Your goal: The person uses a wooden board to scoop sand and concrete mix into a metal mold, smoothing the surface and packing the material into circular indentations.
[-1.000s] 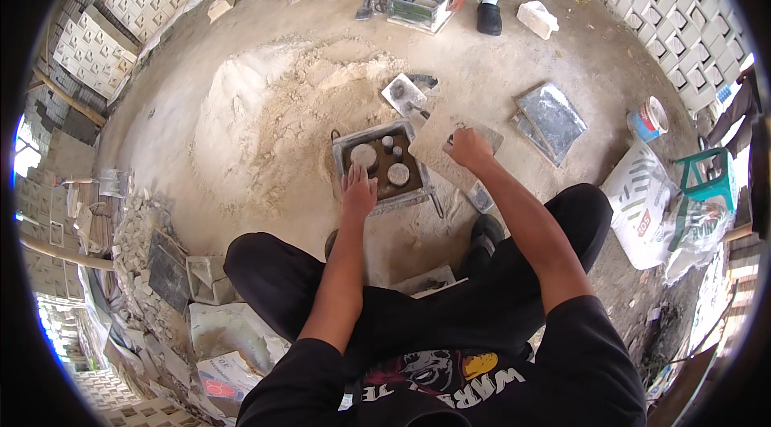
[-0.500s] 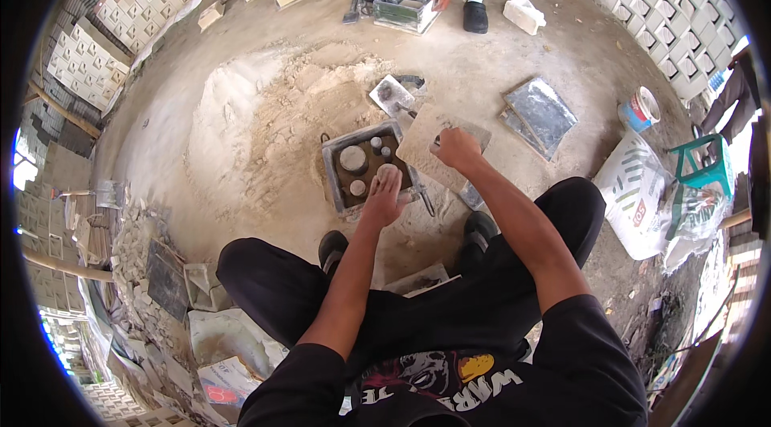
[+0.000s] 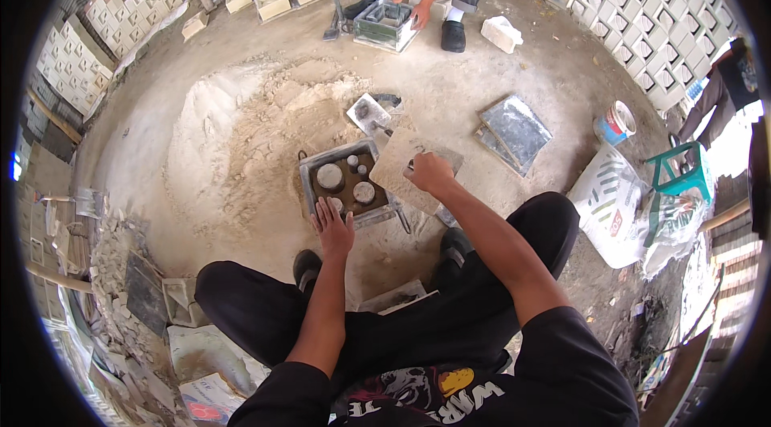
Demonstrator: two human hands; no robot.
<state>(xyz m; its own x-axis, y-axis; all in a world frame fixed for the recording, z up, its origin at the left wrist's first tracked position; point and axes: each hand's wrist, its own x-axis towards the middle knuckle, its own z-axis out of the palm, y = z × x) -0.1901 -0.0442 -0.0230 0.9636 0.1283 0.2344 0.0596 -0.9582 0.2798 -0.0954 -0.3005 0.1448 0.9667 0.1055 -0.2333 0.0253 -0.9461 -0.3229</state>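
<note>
My left hand [image 3: 331, 226] lies flat with its fingers stretched over the near left corner of a grey metal mould [image 3: 307, 178]. The fingertips touch or hover over a small round plug there, which they partly cover. Inside the mould, pale round plugs of differing sizes, such as the large one [image 3: 329, 177], stand in dark, damp-looking fill. My right hand [image 3: 430, 173] is closed round a dark handle over a square, sand-coated board [image 3: 393, 166], beside the mould's right edge. Whether that handle is fixed to the board is hidden by the hand.
Beyond the mould lie a small trowel [image 3: 381, 129], a pale block [image 3: 368, 112] and a sand heap [image 3: 213, 130]. Flat metal plates [image 3: 516, 134] lie at right, near a bucket [image 3: 617, 122], sacks [image 3: 606, 198] and a green stool [image 3: 683, 170]. Ahead, another person works at a mould [image 3: 385, 25].
My left hand has moved from the near right plug to the near left one, uncovering the former. My right hand keeps its place on the board. The whole view has shifted slightly.
</note>
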